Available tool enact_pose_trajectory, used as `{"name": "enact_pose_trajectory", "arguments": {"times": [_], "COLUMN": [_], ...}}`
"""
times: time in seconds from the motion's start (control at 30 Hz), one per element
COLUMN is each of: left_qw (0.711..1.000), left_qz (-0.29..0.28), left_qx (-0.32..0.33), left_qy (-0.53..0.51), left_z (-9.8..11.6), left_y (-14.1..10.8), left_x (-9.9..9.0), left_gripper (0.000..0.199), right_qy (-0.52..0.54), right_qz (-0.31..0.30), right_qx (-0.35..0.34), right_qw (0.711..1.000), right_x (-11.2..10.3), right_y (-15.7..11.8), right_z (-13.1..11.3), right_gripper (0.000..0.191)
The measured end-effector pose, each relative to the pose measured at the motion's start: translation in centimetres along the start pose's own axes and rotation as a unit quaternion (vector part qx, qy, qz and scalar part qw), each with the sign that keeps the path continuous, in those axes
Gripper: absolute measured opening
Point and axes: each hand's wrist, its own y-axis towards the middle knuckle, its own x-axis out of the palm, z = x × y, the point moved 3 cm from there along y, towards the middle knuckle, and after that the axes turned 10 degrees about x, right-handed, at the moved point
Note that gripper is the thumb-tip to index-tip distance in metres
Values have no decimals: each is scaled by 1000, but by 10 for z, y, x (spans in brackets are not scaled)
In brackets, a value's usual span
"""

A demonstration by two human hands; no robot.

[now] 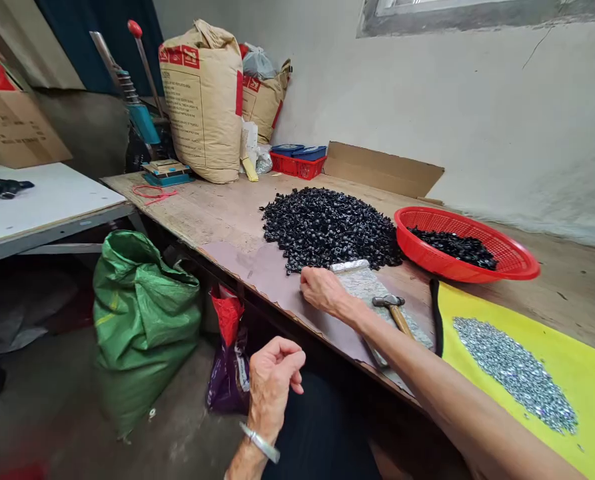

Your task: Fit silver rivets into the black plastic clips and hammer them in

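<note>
My left hand (pixel 273 373), with a silver bangle at its wrist, hovers just off the table's front edge. Its thumb and fingers are pressed together, and anything between them is too hidden to name. Reaching across, my right hand (pixel 323 291) is at the near edge of a heap of small black plastic pieces (pixel 330 227). Its fingers are curled closed and their tips are out of sight. Beside that hand lies a grey stone slab (pixel 370 283) with a silvery-wrapped bar (pixel 350 266) at its far end. A hammer (pixel 394 310) with a wooden handle rests on the slab.
At right, a red basket (pixel 520 263) holds more black pieces. A yellow cloth (pixel 567 360) carries a pile of small shiny metal pieces (pixel 517 370). Behind stand a paper sack (pixel 204 113) and a hand press (pixel 142 123). A green sack (pixel 144 320) is on the floor.
</note>
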Motion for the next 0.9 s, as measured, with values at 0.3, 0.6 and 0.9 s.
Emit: {"name": "enact_pose_trajectory", "arguments": {"times": [0.3, 0.6, 0.9], "left_qw": [987, 986, 988], "left_qz": [-102, -130, -137], "left_qx": [49, 13, 31], "left_qy": [-115, -105, -65], "left_z": [25, 19, 8], "left_y": [-26, -60, -64], "left_x": [39, 53, 50], "left_gripper": [28, 18, 11], "right_qy": [634, 758, 691], "right_qz": [-128, -23, 30], "right_qx": [132, 178, 151], "right_qw": [751, 626, 707], "right_x": [-26, 4, 7], "right_y": [-152, -199, -207], "right_z": [22, 26, 32], "right_gripper": [24, 29, 29]}}
